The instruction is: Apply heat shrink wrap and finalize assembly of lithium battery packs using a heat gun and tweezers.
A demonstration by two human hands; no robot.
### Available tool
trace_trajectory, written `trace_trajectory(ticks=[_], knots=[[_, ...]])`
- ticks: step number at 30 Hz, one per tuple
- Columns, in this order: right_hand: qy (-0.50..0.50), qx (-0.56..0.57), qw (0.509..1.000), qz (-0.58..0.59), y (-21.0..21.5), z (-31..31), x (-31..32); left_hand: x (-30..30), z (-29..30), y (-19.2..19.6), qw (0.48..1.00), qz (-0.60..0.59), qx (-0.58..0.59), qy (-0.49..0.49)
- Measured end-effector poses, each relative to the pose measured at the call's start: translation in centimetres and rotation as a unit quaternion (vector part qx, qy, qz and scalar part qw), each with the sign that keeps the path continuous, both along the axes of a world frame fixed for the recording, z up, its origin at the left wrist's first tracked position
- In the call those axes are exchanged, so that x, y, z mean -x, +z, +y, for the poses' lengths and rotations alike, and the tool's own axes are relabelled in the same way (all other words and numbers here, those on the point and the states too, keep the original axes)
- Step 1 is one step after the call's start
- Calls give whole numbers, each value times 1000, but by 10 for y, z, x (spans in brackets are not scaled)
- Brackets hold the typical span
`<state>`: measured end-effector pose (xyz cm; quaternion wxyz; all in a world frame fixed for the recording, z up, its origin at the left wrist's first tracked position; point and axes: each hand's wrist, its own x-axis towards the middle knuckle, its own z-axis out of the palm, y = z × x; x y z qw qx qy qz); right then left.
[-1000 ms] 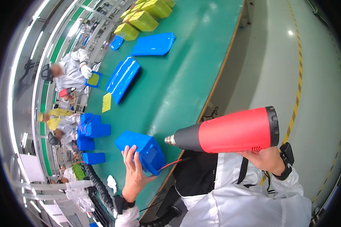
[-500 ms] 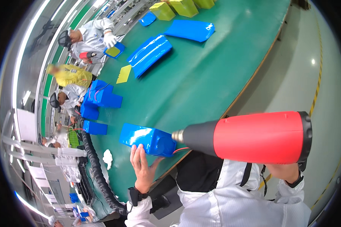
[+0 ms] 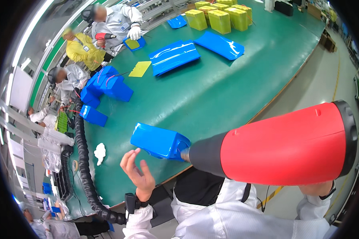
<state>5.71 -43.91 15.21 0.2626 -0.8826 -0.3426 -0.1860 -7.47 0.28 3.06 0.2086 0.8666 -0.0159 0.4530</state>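
Watching from afar through the head view, I find the glossy blue rectangular block, seemingly wrapped in plastic film (image 3: 155,140), lying just inside the near edge of the green tabletop (image 3: 223,91). At its right end stands the metal nozzle (image 3: 185,155) of a red heat gun with a black nose (image 3: 283,145); whether it touches the film I cannot tell. The right hand (image 3: 317,188) holds the gun up from below, its fingers mostly hidden behind the body. The left hand (image 3: 139,175) is loosely spread, thumb apart, fingertips just beside the block's near side; contact is unclear.

I judge the step in hand to be heating the film at that end. The next move, to my mind, calls for sweeping the nozzle evenly over the folds while the left fingers steady the block, clear of the hot air.

Farther out, a crumpled white scrap (image 3: 100,153) lies toward the tabletop's left end, near a ribbed black hose (image 3: 82,153). Along the opposite edge sit clustered blue blocks (image 3: 109,87), then a flat yellow-green sheet (image 3: 140,69) and two flat, shiny blue sleeves (image 3: 174,58) (image 3: 220,45). Yellow-green boxy blocks (image 3: 220,22) stand toward the far end. Across that opposite edge, a co-worker's white-gloved hand (image 3: 134,32) meets a blue piece with a yellow-green face (image 3: 133,44).
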Motion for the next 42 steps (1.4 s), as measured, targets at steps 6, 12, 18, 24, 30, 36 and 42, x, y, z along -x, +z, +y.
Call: trace_trajectory(ticks=[6, 12, 18, 24, 30, 36, 42], knots=[[-13, 34, 999, -20, 36, 8, 6, -8, -2, 20, 985, -48, 149, 77], [-45, 43, 998, -6, 57, 13, 14, -27, -25, 65, 989, 118, 64, 67], [-103, -292, 942, 131, 36, 30, -17, -51, -35, 84, 952, 291, -82, -55], [-59, -269, 899, 341, -6, 16, -25, -24, -9, 118, 896, 396, -182, -83], [73, -366, 848, 377, -80, 46, -14, 27, 35, 118, 915, 394, -86, 17], [142, -241, 905, 320, -122, 65, 1, 29, 34, 97, 938, 332, 95, -16], [186, -242, 884, 355, -149, 59, 16, 27, 34, 91, 948, 305, 92, 22]])
